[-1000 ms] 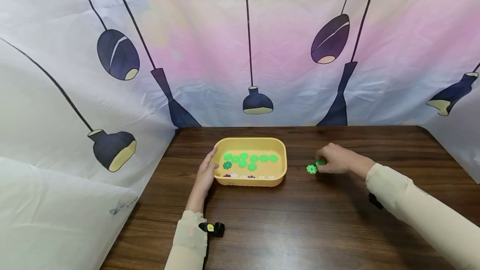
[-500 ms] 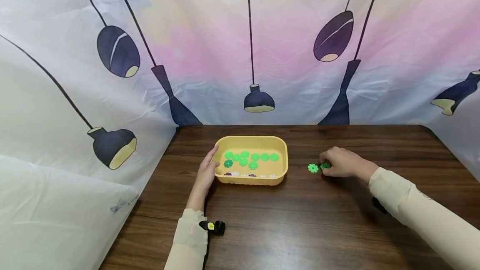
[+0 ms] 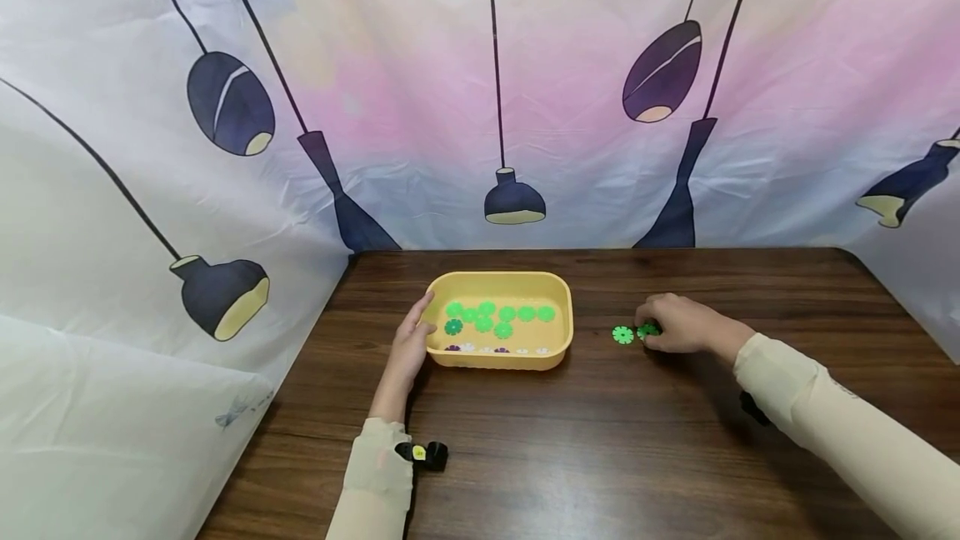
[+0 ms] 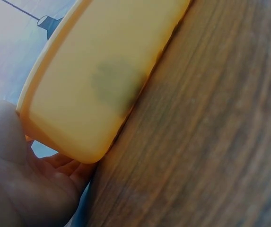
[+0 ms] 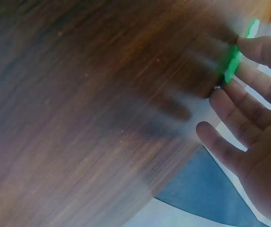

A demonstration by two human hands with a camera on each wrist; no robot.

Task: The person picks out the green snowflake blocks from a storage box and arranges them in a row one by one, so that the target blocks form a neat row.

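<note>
My left hand (image 3: 408,347) grips the left end of a yellow plastic tub (image 3: 498,362), thumb at the rim and fingers along the outside. In the left wrist view the tub's wall (image 4: 92,71) fills much of the picture. Several light green snowflake discs (image 3: 527,313) lie in the tub, along with a darker green one (image 3: 453,327) and some purple and white ones near its front wall. To the right, my right hand (image 3: 678,325) pinches a green snowflake disc (image 5: 232,64) low at the tabletop. Just left of it lies another green disc (image 3: 622,335).
The dark wood table (image 3: 540,448) runs back to a cloth backdrop (image 3: 420,90) printed with hanging lamps. More cloth (image 3: 112,407) hangs along the left side. A black strap with a small device (image 3: 427,454) sits on the left sleeve.
My right hand has shifted slightly right with its green disc, widening the gap to the disc beside it. The left hand stays on the tub.
</note>
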